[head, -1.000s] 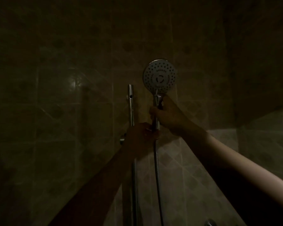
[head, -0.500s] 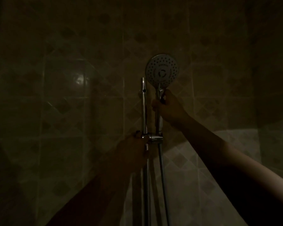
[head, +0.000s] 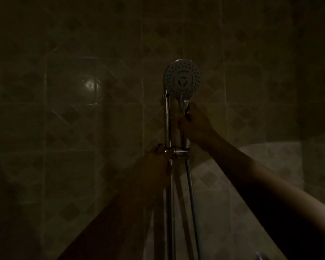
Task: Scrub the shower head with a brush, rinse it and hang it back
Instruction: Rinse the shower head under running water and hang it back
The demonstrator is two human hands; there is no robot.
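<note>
The round chrome shower head (head: pixel 183 78) faces me, upright, high on the dim tiled wall. My right hand (head: pixel 195 124) grips its handle just below the face. The handle's lower end sits in the chrome holder (head: pixel 181 153) on the vertical rail (head: pixel 167 121). My left hand (head: pixel 156 162) grips the holder and rail from the left. The metal hose (head: pixel 192 203) hangs straight down from the holder. No brush is in view.
Patterned tiles (head: pixel 83 128) cover the wall all around, with a glare spot at the left. A chrome tap part (head: pixel 260 257) shows at the bottom edge. The room is very dark.
The shower head has moved closer to the rail and its handle has gone down into the holder. My left hand has stayed on the holder.
</note>
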